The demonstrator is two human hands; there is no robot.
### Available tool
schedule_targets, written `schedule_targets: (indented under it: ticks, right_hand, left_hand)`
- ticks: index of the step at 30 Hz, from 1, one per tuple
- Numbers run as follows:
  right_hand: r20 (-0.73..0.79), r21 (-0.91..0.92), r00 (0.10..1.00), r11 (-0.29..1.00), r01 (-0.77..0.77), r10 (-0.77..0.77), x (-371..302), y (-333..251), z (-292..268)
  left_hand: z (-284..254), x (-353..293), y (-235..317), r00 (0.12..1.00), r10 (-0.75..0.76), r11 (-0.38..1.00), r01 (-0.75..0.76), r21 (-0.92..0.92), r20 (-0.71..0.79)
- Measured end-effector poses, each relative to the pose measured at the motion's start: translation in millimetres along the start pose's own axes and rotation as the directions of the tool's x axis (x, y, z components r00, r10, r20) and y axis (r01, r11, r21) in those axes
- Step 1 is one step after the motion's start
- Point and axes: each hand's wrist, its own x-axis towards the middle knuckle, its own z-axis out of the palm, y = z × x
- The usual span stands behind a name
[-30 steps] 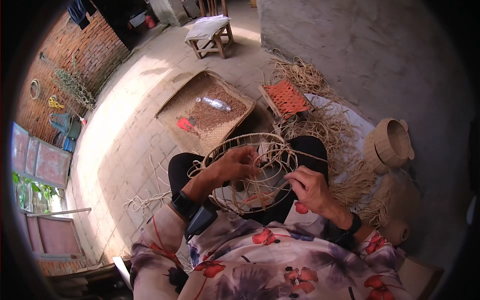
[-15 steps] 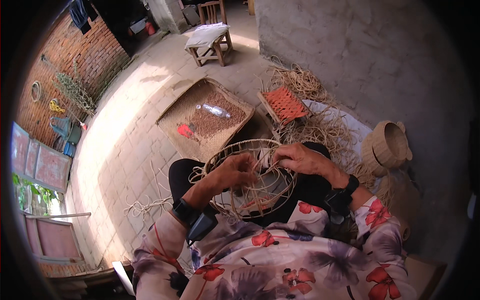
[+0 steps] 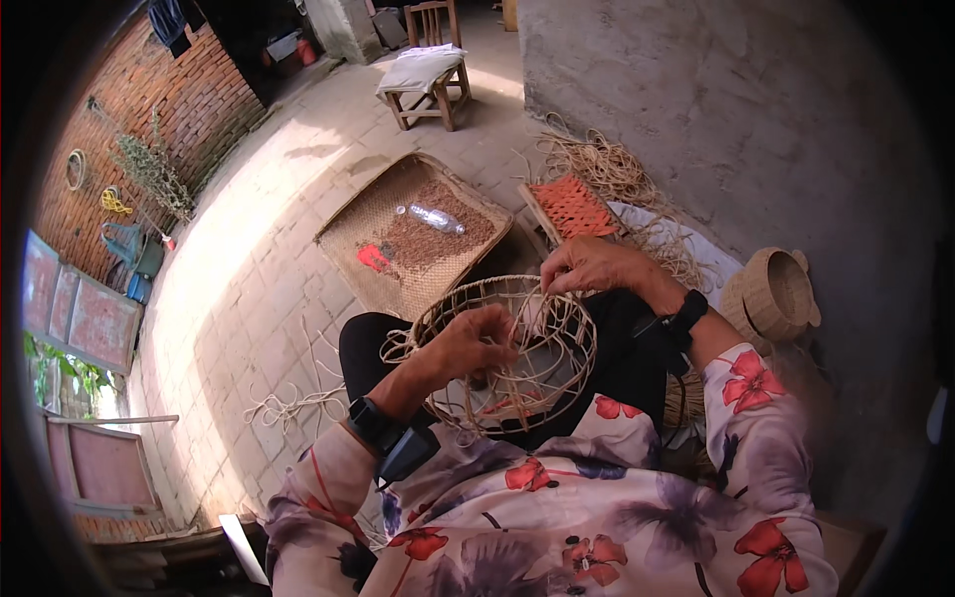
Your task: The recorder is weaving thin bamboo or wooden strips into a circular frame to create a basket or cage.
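Observation:
On my lap rests an open-weave round basket, made of pale cane strands with loose ends at its left side. My left hand reaches over its opening, fingers curled and closed on strands there; the exact grip is partly hidden. Above the far right part of the rim, my right hand is closed in a pinch. A thin pale strand seems to run down from its fingertips toward the basket.
Ahead lies a square woven tray with brown grains, a clear bottle and a red item. Right of it are a low orange-webbed stool, heaped cane strands and finished baskets. A chair stands farther back.
My right hand has moved up and slightly right, from inside the basket's opening to above its rim. My left hand stays nearly in place. The view has shifted a little.

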Motion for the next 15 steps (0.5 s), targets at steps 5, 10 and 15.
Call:
schedule_targets:
  ticks: [5,10,15]
  right_hand:
    - [-0.011,-0.294,0.999,0.955,0.038,-0.043,18.0,17.5,17.2]
    - [0.063,-0.086,0.995,0.993,0.081,-0.076,26.0,15.3,30.2]
    - [-0.135,-0.233,0.952,0.943,0.240,-0.275,16.2,18.5,45.6]
  left_hand:
    - [-1.7,-0.9,6.6,1.000,-0.005,0.999,0.006,-0.035,0.017]
    - [-1.4,1.4,7.5,0.997,-0.031,0.999,0.033,-0.030,0.068]
    - [-3.4,9.4,9.9,0.993,-0.080,0.996,0.077,0.042,0.082]
